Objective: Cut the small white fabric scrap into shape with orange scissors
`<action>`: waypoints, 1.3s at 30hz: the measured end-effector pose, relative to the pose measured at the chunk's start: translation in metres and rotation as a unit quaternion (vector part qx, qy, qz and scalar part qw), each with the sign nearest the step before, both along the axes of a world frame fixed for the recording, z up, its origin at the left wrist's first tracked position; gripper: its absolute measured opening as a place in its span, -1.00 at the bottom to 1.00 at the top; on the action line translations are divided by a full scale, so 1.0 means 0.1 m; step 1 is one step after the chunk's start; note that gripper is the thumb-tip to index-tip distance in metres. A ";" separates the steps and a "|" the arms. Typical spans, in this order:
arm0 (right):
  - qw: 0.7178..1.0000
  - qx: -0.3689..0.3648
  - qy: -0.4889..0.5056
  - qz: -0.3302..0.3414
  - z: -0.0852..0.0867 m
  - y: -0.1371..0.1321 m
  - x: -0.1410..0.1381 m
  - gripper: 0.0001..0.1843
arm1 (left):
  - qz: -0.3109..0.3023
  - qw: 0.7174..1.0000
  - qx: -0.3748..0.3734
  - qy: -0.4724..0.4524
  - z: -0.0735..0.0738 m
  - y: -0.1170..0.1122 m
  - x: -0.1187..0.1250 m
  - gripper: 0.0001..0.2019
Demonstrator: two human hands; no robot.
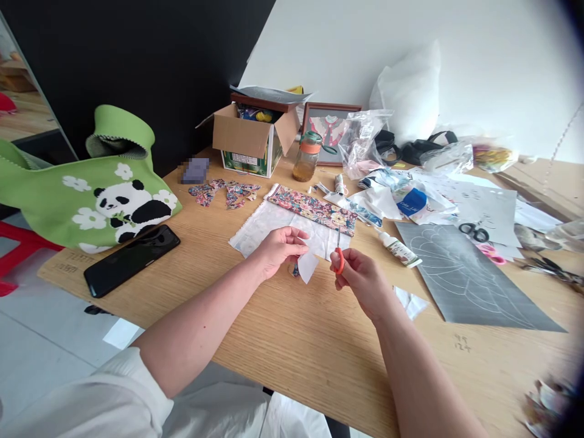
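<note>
Between its thumb and fingers, my left hand (279, 250) pinches a small white piece (308, 266); from the picture I cannot tell if it is paper or cloth. A scrap of floral fabric shows just below those fingers. My right hand (362, 277) grips orange-handled scissors (339, 260), their blades pointing up and away from me, apart from the white piece. Beyond both hands lies a folded floral cloth (314, 210) with its pale underside (255, 231) spread toward me. Cut floral pieces (237, 194) rest farther left on the wooden table (292, 328).
A black phone (132, 258) and a green panda bag (114, 188) are at left. At the back stand an open cardboard box (249, 137) and a bottle (305, 158). Rightward lie a glue bottle (400, 249), a grey patterned sheet (465, 280) and black-handled scissors (474, 232).
</note>
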State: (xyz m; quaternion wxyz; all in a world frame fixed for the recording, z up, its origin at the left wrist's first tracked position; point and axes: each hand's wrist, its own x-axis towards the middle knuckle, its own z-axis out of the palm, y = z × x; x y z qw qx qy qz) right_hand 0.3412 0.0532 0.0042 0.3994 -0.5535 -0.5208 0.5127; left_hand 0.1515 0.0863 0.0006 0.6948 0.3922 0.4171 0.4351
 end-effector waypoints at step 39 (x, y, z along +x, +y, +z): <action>0.991 0.044 0.122 -0.023 0.01 -0.02 -0.10 -0.53 | -0.034 0.996 0.077 0.036 -0.03 -0.05 0.05 -0.57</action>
